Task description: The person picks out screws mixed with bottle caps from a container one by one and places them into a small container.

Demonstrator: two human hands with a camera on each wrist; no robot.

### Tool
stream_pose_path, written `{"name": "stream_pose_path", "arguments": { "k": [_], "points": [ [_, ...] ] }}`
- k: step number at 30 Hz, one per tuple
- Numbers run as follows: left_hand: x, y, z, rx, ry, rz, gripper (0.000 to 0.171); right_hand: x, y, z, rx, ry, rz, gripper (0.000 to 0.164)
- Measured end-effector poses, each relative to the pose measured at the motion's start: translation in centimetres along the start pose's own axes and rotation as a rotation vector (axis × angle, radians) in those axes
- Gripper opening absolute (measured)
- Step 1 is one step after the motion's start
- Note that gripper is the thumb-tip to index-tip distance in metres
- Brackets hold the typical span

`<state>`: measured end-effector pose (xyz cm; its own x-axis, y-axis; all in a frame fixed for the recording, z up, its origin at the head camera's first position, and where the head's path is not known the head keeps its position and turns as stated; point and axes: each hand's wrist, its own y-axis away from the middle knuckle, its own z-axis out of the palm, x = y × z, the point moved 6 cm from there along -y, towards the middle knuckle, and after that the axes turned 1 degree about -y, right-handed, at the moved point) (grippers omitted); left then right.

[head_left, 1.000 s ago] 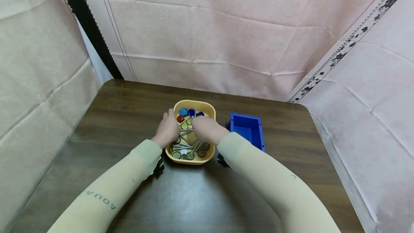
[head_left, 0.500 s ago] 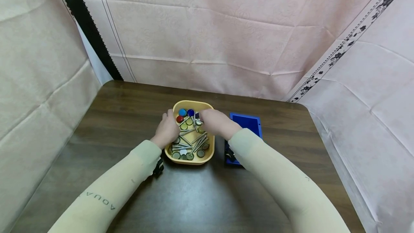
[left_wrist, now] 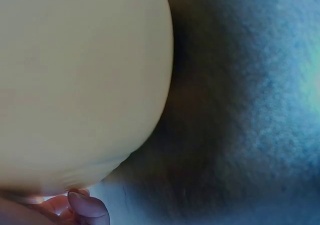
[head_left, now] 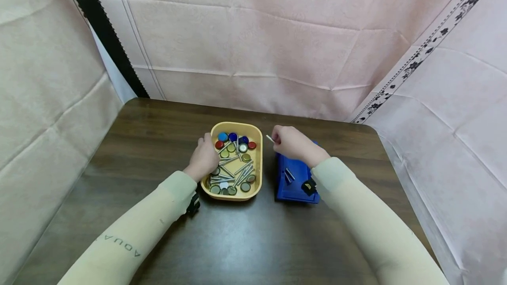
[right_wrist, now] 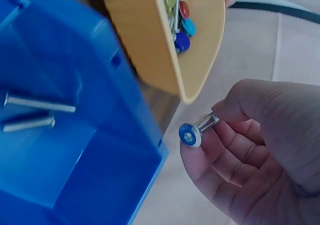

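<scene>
A: What has changed since a second ago?

B: The right hand (head_left: 295, 144) has left the yellow plastic tray (head_left: 258, 162) and now hangs over the blue plastic bin (head_left: 291, 186), fingers pinched on a flat-headed steel bolt (right_wrist: 196, 131).

A: So the sorting goes on?

B: It looks so; two threaded steel bolts (right_wrist: 35, 112) already lie on the bin's smooth floor.

A: And the other hand?

B: The left hand (head_left: 205, 157) has stayed put, fingers curled round the tray's rounded rim. Inside, slim shiny bolts mix with round crimped bottle caps (head_left: 233, 137) in red, blue and gold, on a dark wood-grain table (head_left: 158, 122).
</scene>
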<state>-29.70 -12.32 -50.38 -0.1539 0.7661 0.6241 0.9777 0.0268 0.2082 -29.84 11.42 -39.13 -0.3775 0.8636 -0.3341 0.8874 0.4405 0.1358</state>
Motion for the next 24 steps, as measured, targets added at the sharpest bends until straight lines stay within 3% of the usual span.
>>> {"name": "stream_pose_path", "arguments": {
  "k": [12, 24],
  "points": [
    [-0.2, -0.2, -0.1, -0.014, 0.007, 0.008, 0.068, 3.9, 2.2, -1.3, 0.008, -0.06, 0.098, 0.014],
    [-0.1, -0.2, 0.1, -0.016, 0.009, 0.02, 0.068, 6.5, 2.9, 1.0, -0.081, -0.062, 0.154, 0.016]
  ]
}}
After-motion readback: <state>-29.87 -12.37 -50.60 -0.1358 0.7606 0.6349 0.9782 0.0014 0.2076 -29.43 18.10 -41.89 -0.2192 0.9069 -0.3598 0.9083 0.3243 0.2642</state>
